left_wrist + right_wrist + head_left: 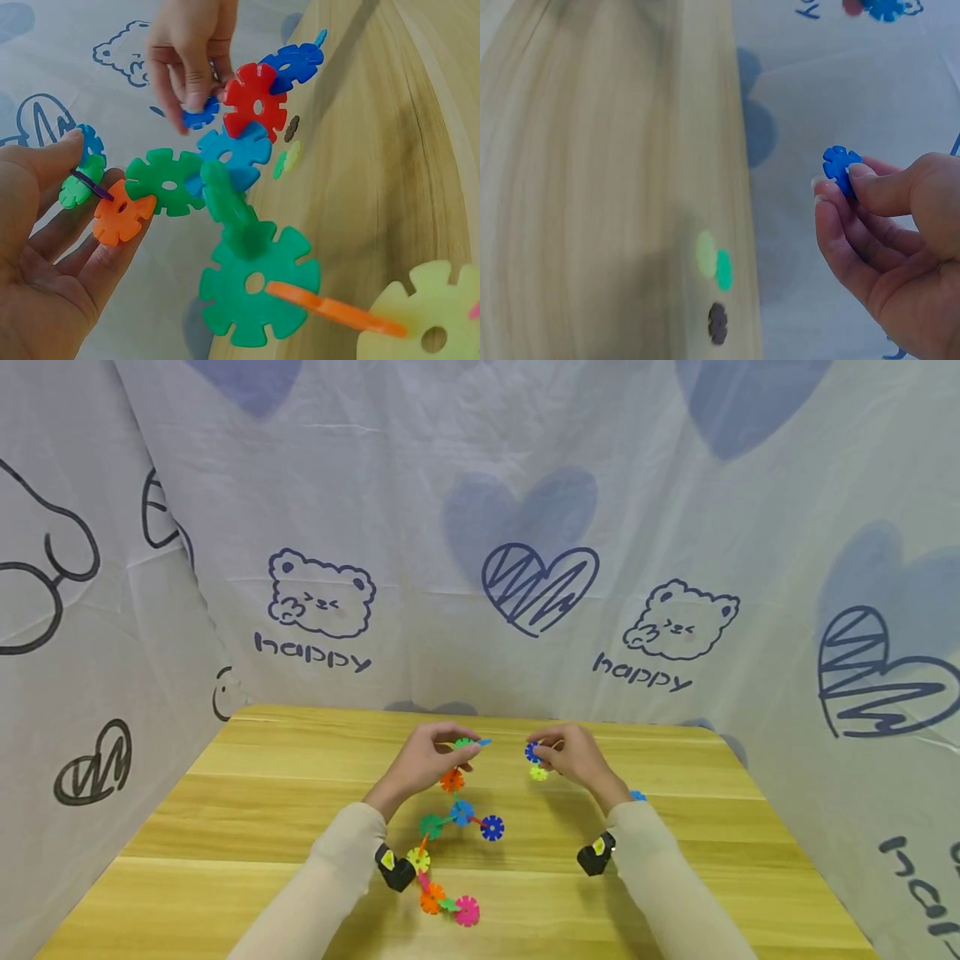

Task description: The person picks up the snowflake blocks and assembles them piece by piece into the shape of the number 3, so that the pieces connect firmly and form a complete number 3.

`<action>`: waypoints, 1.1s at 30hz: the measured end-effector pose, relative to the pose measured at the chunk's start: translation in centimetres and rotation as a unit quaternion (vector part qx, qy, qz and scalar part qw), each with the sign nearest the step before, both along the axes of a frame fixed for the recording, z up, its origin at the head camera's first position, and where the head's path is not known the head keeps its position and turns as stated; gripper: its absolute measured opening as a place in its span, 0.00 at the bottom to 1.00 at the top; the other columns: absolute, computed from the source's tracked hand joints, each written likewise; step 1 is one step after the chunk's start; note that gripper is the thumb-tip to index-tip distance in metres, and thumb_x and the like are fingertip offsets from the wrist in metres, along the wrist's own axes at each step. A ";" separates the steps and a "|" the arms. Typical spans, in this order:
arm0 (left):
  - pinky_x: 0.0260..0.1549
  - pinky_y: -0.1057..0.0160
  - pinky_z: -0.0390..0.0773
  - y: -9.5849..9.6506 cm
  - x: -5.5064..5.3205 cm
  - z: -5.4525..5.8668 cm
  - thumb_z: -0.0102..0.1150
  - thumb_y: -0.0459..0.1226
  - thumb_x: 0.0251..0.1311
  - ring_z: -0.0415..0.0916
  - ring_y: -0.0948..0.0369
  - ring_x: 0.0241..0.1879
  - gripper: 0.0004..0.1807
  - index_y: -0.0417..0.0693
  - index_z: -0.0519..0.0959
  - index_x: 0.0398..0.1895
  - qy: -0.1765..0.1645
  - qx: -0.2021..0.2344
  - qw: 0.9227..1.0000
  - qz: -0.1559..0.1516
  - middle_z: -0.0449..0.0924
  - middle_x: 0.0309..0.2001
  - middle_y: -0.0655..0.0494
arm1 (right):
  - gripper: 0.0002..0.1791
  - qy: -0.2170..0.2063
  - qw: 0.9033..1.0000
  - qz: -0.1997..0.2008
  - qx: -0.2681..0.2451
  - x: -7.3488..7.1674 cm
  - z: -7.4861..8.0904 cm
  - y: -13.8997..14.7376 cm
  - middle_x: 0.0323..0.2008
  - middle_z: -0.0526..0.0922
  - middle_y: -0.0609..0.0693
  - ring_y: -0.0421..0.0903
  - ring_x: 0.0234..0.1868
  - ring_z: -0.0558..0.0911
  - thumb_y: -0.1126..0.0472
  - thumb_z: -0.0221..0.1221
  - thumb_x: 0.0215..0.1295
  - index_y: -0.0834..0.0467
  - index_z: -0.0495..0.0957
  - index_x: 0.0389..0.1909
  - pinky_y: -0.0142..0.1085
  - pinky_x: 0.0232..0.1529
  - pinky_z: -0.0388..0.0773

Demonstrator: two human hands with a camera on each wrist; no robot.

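Observation:
In the left wrist view, my left hand (429,762) pinches the end of a chain of notched plastic discs, thumb at a light blue disc (93,147) slotted to a small green disc (73,192). An orange disc (121,217) rests against its fingers. From there the chain runs through a blue disc (462,813) and a yellow disc (418,860) to a pink disc (467,911) near me. One branch ends in a dark blue disc (492,828). My right hand (576,758) pinches a single blue disc (841,168) between thumb and fingers, apart from the chain.
Close to the table's far edge lie loose discs: a yellow-green one (706,253), a green one (724,270) and a brown one (718,324). Another blue disc (638,796) shows beside the right wrist. A printed cloth (427,652) hangs behind the wooden table (247,827).

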State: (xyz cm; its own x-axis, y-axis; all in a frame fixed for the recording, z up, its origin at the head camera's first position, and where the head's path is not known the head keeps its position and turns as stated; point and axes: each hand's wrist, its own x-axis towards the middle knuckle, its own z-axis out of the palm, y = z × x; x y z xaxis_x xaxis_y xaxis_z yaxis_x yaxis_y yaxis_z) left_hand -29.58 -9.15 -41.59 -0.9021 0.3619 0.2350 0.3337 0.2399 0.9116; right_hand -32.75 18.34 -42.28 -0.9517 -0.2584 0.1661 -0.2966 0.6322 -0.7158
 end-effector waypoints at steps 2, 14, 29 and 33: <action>0.39 0.61 0.87 0.0 0.0 0.0 0.64 0.39 0.70 0.89 0.55 0.35 0.13 0.44 0.85 0.53 -0.002 -0.002 1.000 0.001 0.87 0.48 0.43 | 0.10 0.006 1.000 0.011 -0.007 0.2 0.4 -0.4 0.37 0.90 0.59 0.47 0.28 0.86 0.69 0.63 0.70 0.63 0.88 0.48 0.37 0.30 0.85; 0.37 0.60 0.88 0.4 0.1 -0.2 0.64 0.39 0.70 0.89 0.45 0.37 0.14 0.42 0.85 0.54 -0.003 0.003 1.000 -0.011 0.86 0.50 0.39 | 0.10 0.007 0.999 0.017 -0.041 1.2 2.9 -2.6 0.36 0.90 0.59 0.51 0.31 0.88 0.67 0.62 0.72 0.64 0.87 0.49 0.35 0.33 0.86; 0.39 0.58 0.88 0.5 0.0 -0.3 0.64 0.40 0.71 0.88 0.43 0.39 0.18 0.39 0.83 0.58 -0.004 0.000 1.000 -0.013 0.86 0.53 0.38 | 0.09 0.019 0.996 0.055 -0.061 1.8 3.8 -4.2 0.40 0.90 0.62 0.43 0.30 0.88 0.69 0.62 0.71 0.66 0.86 0.48 0.39 0.37 0.89; 0.39 0.59 0.88 0.5 -0.1 -0.3 0.65 0.41 0.70 0.89 0.46 0.39 0.21 0.39 0.81 0.61 -0.012 -0.008 1.000 -0.003 0.86 0.53 0.38 | 0.09 0.027 0.996 0.061 -0.058 1.9 3.9 -4.4 0.40 0.90 0.62 0.44 0.30 0.88 0.70 0.62 0.71 0.66 0.86 0.48 0.36 0.35 0.88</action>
